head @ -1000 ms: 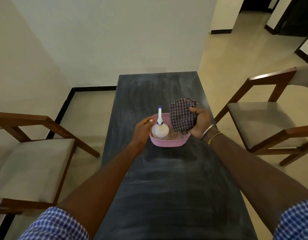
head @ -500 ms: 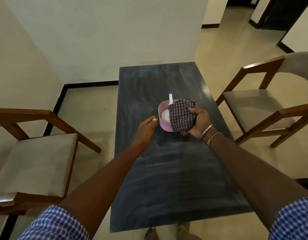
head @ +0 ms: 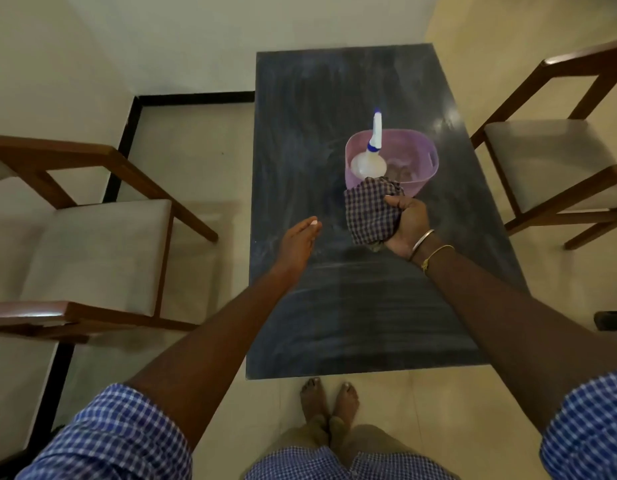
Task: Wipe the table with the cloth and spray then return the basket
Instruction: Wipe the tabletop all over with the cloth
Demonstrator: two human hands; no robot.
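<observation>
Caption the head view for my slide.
Right hand grips checked cloth by pink basket holding spray bottle; left hand open.

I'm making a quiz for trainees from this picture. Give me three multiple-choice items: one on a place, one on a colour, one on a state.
1. Where is the spray bottle?
A. in the basket
B. on a chair
C. on the floor

2. What colour is the basket?
A. green
B. pink
C. black

3. What is the right hand doing?
A. hanging open and empty
B. gripping the checked cloth
C. holding the spray bottle

Answers: 1 A, it stands inside the basket's wall; 2 B, its wall is pink; 3 B, its fingers curl round the cloth.
</observation>
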